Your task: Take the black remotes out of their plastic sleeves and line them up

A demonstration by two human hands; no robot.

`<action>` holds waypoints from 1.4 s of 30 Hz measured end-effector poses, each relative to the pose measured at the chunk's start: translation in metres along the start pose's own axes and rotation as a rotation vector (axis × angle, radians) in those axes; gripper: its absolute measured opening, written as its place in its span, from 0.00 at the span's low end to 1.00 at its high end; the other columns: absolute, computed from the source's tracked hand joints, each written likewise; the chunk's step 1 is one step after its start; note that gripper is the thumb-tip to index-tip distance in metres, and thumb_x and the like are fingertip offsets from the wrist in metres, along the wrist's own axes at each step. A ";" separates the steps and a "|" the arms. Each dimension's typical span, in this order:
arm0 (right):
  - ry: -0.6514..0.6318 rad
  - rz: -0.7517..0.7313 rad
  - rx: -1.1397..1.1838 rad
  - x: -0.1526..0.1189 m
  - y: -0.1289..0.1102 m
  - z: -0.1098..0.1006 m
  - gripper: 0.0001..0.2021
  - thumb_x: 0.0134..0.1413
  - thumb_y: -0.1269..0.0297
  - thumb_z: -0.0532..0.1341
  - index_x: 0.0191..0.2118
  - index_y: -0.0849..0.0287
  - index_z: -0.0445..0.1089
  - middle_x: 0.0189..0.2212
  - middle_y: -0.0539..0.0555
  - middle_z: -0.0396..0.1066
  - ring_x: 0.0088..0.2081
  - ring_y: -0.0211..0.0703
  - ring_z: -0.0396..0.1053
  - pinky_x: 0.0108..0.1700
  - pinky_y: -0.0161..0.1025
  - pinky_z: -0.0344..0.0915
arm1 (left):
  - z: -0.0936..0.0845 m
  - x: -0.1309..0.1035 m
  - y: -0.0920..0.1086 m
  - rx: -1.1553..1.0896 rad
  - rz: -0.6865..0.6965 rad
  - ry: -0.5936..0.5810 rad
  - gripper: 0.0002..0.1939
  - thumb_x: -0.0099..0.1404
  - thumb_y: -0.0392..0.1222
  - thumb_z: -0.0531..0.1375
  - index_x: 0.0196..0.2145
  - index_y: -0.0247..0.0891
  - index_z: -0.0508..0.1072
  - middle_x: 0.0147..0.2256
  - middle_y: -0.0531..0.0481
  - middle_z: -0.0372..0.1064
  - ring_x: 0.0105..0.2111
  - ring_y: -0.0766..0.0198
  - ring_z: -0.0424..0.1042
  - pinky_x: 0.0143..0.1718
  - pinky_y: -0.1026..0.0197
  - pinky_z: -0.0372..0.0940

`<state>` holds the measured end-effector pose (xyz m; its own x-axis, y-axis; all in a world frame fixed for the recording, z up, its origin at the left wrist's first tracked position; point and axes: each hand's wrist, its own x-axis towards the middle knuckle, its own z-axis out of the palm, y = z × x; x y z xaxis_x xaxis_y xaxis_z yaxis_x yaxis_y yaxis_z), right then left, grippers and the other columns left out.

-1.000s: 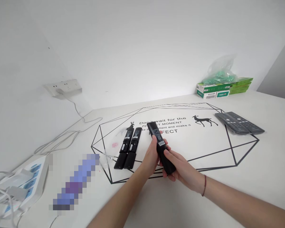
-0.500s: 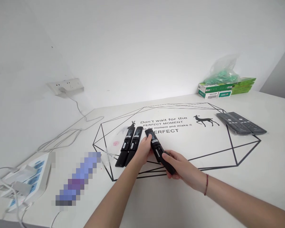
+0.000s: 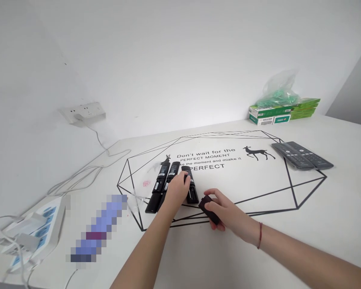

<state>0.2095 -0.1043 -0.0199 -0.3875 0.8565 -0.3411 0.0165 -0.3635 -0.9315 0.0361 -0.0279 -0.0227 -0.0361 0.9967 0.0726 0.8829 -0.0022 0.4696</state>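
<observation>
My left hand [image 3: 178,187] is closed on a black remote control [image 3: 192,193] lying back side up, its lower part uncovered. Between the thumb and fingers of my right hand [image 3: 221,210] is a black cover [image 3: 209,209], apart from the remote's lower end. Two more black remotes, a left one [image 3: 158,187] and a right one [image 3: 172,170], lie side by side to the left, also back side up. My left hand and forearm hide part of the right one.
Wrapped dark remotes [image 3: 302,155] lie at the right. Green and white boxes [image 3: 269,115] with a plastic bag [image 3: 278,94] on top stand at the back right. A power strip [image 3: 45,230], cables and a blurred blue object [image 3: 100,226] are at the left.
The cover has come away from the remote in my right hand. The remote now lies further left and more upright in the view, under my left hand.
</observation>
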 end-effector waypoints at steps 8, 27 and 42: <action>-0.038 -0.055 -0.107 0.003 0.009 0.001 0.13 0.55 0.68 0.50 0.47 0.52 0.56 0.29 0.44 0.60 0.20 0.32 0.66 0.18 0.31 0.55 | -0.005 -0.013 0.004 0.218 0.086 -0.071 0.29 0.61 0.55 0.54 0.54 0.33 0.66 0.53 0.36 0.62 0.48 0.48 0.68 0.45 0.53 0.63; -0.029 -0.555 -0.809 -0.012 0.019 0.012 0.14 0.51 0.70 0.55 0.45 0.56 0.65 0.39 0.54 0.70 0.37 0.44 0.69 0.40 0.41 0.65 | 0.004 -0.005 0.009 0.494 0.039 0.095 0.18 0.65 0.41 0.51 0.50 0.47 0.72 0.50 0.43 0.66 0.44 0.52 0.69 0.39 0.54 0.65; -0.108 -0.669 -1.102 -0.008 0.005 -0.016 0.22 0.55 0.64 0.57 0.56 0.50 0.64 0.45 0.59 0.68 0.43 0.51 0.66 0.46 0.49 0.64 | 0.003 -0.004 0.005 0.468 0.039 0.116 0.18 0.66 0.41 0.49 0.50 0.45 0.73 0.50 0.41 0.66 0.50 0.48 0.61 0.44 0.48 0.60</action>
<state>0.2278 -0.1065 -0.0237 -0.6862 0.7015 0.1926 0.5186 0.6574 -0.5467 0.0416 -0.0314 -0.0231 -0.0272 0.9809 0.1926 0.9995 0.0238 0.0201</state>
